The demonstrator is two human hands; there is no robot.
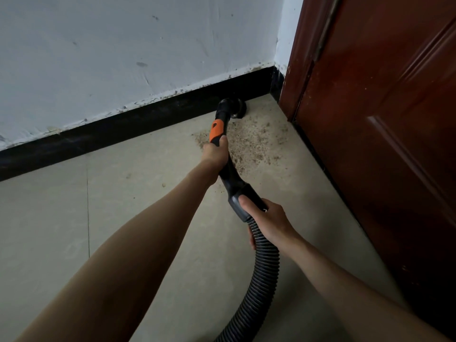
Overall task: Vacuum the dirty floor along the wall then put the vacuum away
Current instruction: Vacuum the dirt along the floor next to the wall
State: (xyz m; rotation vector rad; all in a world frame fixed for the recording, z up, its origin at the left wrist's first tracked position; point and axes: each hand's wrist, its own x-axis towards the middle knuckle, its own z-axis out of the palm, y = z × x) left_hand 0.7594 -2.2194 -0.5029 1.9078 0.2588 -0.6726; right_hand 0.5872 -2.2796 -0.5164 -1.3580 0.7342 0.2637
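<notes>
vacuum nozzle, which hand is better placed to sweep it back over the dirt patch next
Left. The left hand grips the orange-and-black handle just behind the brush nozzle, directly beside the dirt patch, so it steers the tip. The right hand holds the hose cuff farther back, only supporting it.

The ribbed hose (pixel 265 272) runs off the bottom edge, so the vacuum's body is out of view. The round brush head (pixel 237 107) sits partly behind the black and orange handle (pixel 217 127), and its dark shape merges with the black skirting board (pixel 138 124). Most fingers of the right hand (pixel 267 219) wrap under the hose, unseen. The door (pixel 385 119) is cut off at the top and right edges.
</notes>
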